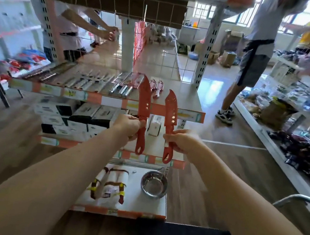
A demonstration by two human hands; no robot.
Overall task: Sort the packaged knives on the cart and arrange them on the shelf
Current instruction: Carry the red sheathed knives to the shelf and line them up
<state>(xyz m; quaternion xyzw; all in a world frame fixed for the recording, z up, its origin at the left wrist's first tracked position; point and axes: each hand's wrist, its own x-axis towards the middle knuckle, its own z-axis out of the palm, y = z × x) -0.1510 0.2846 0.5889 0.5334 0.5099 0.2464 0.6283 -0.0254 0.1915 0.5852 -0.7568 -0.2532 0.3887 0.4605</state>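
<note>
Gripping left red knife [145,98], left hand [128,127] flanks right hand [184,141] gripping right red knife [171,108].

Two red perforated-blade knives, held upright.
Pose: left red knife [144,99] and right red knife [171,107] tips up, apart, side by side before grey metal shelf [185,99] front edge.

Bright daylight pours in from the windows [234,18] behind the shelf [186,94] and glares white off the tiled floor [213,88] beyond it. Wide-angle distortion bows the shelf's uprights. Left and right of the shelf, everything smears soft with blur. Shadows are faint.
</note>
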